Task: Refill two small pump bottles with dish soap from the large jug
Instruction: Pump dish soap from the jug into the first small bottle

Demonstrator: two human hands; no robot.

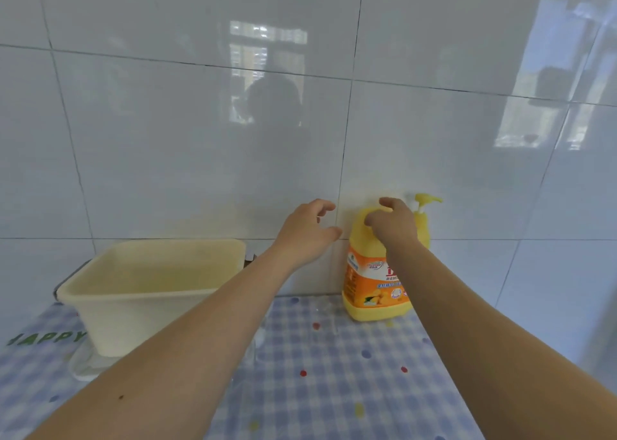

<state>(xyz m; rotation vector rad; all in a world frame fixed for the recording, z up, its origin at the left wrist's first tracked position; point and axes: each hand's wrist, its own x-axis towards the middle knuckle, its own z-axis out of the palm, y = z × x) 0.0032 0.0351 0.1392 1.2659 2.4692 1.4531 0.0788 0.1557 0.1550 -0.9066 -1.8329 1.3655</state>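
Fingers [387, 202] of our right hand [395, 227] curve apart over the top of the large yellow plastic soap jug [369, 282], not yet clamped, our left hand [307, 232] open-fingered just beside, we judge to steady the lift; jug stands upright on blue checked tablecloth [334, 373].

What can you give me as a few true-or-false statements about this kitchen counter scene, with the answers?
1. The large yellow plastic jug with the orange label stands upright on the blue-and-white checked tablecloth. True.
2. The cream rectangular plastic tub sits to the right of the jug. False: it sits to the jug's left.
3. The left hand holds a small bottle. False: it holds nothing, and its fingers are loosely curled in the air.
4. The right hand is at the top of the jug. True.
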